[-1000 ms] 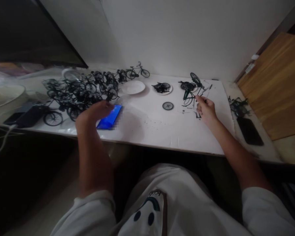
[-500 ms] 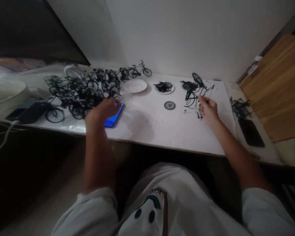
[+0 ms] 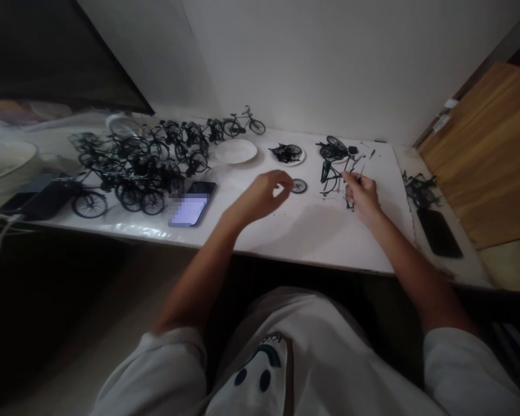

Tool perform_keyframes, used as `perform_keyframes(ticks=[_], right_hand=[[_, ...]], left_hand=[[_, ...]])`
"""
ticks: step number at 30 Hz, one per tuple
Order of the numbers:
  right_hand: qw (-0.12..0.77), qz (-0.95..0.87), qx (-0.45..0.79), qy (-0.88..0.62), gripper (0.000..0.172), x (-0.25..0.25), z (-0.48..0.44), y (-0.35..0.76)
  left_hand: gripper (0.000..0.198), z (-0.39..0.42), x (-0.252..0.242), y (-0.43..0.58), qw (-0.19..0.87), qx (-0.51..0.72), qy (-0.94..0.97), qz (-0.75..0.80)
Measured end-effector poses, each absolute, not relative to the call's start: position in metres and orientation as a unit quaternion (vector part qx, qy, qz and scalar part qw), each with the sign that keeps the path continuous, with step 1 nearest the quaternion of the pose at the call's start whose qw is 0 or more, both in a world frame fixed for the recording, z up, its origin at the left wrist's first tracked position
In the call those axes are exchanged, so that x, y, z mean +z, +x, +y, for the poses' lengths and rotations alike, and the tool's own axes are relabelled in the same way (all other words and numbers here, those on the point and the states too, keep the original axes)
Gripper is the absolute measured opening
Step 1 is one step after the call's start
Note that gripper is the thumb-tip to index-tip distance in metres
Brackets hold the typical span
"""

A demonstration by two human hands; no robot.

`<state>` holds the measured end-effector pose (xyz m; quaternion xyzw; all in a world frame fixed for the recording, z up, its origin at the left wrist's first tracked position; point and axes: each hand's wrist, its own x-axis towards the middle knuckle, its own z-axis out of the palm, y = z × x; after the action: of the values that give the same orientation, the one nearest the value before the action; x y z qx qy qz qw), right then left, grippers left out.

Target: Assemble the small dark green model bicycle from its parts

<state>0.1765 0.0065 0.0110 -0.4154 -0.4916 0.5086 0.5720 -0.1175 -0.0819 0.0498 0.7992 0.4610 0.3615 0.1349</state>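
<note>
My right hand [image 3: 363, 193] is closed, its fingertips pinching a dark miniature bicycle frame [image 3: 327, 171] with no wheels plainly fitted. A thin rod [image 3: 363, 169] sticks up from the same fingers; its kind is too small to tell. My left hand [image 3: 271, 193] is over the white board, fingers curved and thumb apart from them. Beside its fingertips lies a loose spoked miniature wheel [image 3: 300, 185]; whether they touch it I cannot tell. A phone [image 3: 192, 205] with a lit screen rests left of that hand.
Many assembled miniature bicycles [image 3: 141, 167] crowd the left side. Along the back stand a white plate [image 3: 236, 151], a small dish [image 3: 301, 161] of dark parts and another heap of wheels [image 3: 335, 147]. A dark phone [image 3: 439, 233] lies at right, near a wooden panel [image 3: 494, 156].
My left hand has left the phone and moved right to beside the loose wheel. The phone's screen has turned from blue to pale. My right hand still holds the frame, slightly shifted.
</note>
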Motion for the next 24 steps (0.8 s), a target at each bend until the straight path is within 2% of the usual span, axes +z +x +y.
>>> perform_keyframes(ticks=[4, 9, 13, 20, 24], right_hand=[[0.568, -0.483, 0.5, -0.44, 0.059, 0.009, 0.006, 0.179], [0.566, -0.46, 0.51, -0.456, 0.057, 0.013, 0.007, 0.182], [0.566, -0.44, 0.515, -0.469, 0.05, 0.017, 0.008, 0.183], [0.592, -0.407, 0.51, -0.473, 0.064, 0.016, 0.012, 0.184], [0.581, -0.412, 0.515, -0.478, 0.063, 0.015, 0.013, 0.183]], left_hand=[[0.024, -0.072, 0.059, -0.058, 0.103, 0.339, 0.852, 0.386], [0.058, -0.037, 0.058, -0.009, -0.005, 0.256, 0.89, 0.378], [0.051, -0.014, 0.054, 0.011, -0.04, 0.214, 0.888, 0.405], [0.037, 0.002, 0.042, 0.021, -0.032, 0.233, 0.869, 0.435], [0.035, 0.002, 0.033, 0.019, -0.047, 0.242, 0.865, 0.437]])
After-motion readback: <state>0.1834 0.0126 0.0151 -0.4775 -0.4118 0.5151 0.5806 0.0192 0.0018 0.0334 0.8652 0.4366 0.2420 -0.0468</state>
